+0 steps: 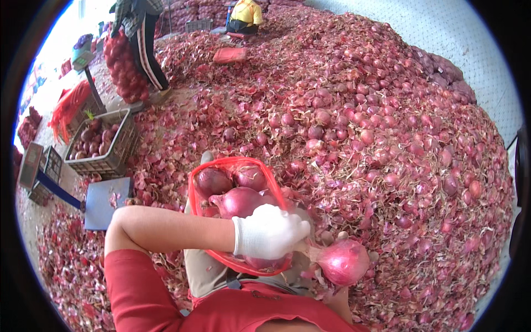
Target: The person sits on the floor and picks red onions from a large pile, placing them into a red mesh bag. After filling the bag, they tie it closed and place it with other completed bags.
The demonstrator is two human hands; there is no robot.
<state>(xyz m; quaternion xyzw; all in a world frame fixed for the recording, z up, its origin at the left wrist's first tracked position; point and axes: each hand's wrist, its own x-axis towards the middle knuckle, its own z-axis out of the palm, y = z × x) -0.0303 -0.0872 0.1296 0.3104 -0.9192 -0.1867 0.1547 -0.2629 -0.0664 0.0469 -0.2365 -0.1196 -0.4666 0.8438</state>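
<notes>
My left hand (271, 231), in a white knit glove, reaches across a red-rimmed container of large red onions (238, 202) at my lap. Its fingers are curled and blurred beside the dry neck of another big red onion (345, 262); whether they grip anything is hidden. That onion rests in my right hand (342, 235), mostly concealed beneath it, with only fingertips showing around its edge. The container's red rim (192, 186) looks like mesh or plastic. More onions lie inside, partly covered by my left hand and forearm.
A large heap of red onions and loose skins (373, 141) spreads ahead and right. At left stand a crate of onions (120, 145) and a scale with a blue platform (105, 203). Further off, one person holds a full red mesh sack (122, 66); another person (245, 16) sits.
</notes>
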